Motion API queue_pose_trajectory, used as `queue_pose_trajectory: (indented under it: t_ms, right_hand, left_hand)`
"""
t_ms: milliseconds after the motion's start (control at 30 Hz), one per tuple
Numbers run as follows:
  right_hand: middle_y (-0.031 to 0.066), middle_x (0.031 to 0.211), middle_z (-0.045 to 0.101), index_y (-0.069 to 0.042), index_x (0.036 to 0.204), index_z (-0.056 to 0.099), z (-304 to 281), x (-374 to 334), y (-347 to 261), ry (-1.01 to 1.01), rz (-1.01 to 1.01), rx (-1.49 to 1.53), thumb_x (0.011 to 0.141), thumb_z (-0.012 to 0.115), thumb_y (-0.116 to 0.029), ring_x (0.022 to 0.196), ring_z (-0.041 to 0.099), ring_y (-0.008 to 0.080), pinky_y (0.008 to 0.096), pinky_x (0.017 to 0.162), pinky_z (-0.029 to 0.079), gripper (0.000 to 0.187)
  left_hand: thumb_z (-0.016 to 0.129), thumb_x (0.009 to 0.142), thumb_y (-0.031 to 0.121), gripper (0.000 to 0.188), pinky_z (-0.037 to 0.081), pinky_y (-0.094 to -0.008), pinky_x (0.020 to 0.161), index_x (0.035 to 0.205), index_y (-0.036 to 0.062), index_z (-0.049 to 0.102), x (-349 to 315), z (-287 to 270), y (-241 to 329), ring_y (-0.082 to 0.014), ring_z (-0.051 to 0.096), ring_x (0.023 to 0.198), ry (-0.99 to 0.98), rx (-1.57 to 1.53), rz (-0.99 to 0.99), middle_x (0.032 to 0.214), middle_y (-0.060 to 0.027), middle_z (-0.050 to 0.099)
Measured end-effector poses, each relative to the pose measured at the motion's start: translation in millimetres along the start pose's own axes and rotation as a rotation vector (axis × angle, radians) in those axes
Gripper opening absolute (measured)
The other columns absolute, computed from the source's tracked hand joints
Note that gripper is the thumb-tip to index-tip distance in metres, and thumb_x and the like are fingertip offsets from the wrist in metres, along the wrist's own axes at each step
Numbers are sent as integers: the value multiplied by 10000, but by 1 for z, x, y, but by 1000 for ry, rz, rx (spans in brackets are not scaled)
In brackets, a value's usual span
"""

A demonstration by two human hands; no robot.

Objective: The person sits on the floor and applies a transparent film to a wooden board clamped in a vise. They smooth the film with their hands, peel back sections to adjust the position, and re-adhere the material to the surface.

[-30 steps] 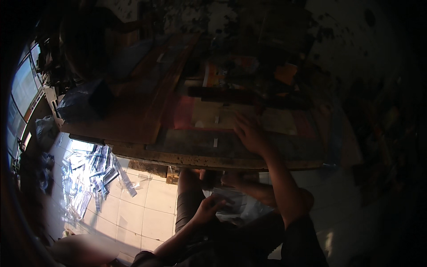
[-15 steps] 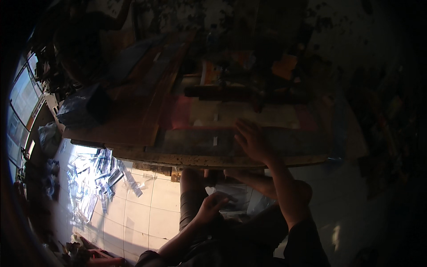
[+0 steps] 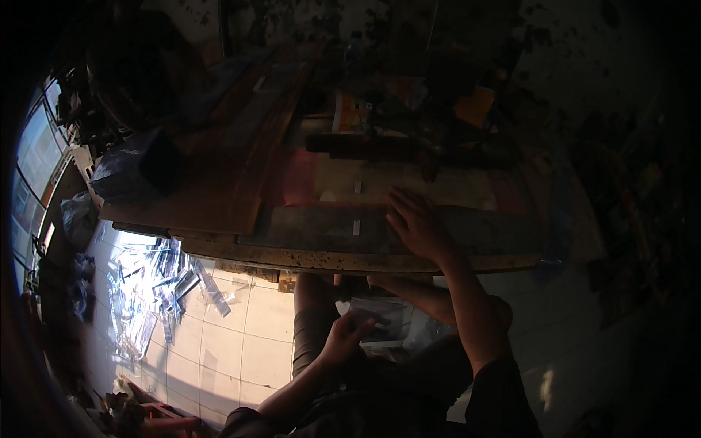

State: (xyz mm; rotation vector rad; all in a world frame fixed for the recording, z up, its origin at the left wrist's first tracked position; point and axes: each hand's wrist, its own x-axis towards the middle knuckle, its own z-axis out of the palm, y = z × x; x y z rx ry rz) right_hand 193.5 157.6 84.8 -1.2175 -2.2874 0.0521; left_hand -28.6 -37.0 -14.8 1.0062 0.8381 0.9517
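My right hand (image 3: 418, 223) lies open and flat on the worktable, thumb apart. Its fingertips reach the near edge of a pale panel (image 3: 387, 188) with pinkish-red ends. Beside it, to the left, are two small whitish strips, one on the pale panel (image 3: 358, 187) and one on the grey near strip (image 3: 356, 228). My left hand (image 3: 345, 339) is low over my lap, below the table edge, its fingers bent in with the thumb close to them. Clear plastic sheets (image 3: 391, 325) lie right by those fingers; shadow hides what they pinch, if anything.
A long dark bar (image 3: 365, 144) crosses the table beyond the panel, with an orange piece (image 3: 476, 104) behind it. Brown boards (image 3: 204, 182) and a dark plastic-wrapped block (image 3: 135, 166) occupy the left. Shiny plastic scraps (image 3: 157, 285) litter the tiled floor. A person (image 3: 139, 66) sits far left, in shadow.
The view has shifted slightly. My left hand's fingers have drawn closer together near the plastic. The right hand stays flat in about the same place. The far person's raised arm has come down.
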Motion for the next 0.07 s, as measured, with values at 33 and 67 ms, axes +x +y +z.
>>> queue_pose_trajectory:
  t_ms: [33,67]
  right_hand:
    - [194,1502,524,13,1414,552,1,0,0,-8,0,-5,1054,568,-300,1451,442,313,492,1215,307,477]
    - [191,1508,521,10,1419,550,1,0,0,-15,1,-11,1054,568,-302,1456,437,310,491,1218,304,480]
  left_hand:
    - [623,1047,170,281,572,-408,967,1220,-51,610,0,-2,-6,-274,726,1077,9,5,-6,1170,-179,727]
    - [624,1049,177,296,569,-407,976,1245,-44,603,0,-4,-12,-275,727,1078,5,-6,-2,1189,-180,723]
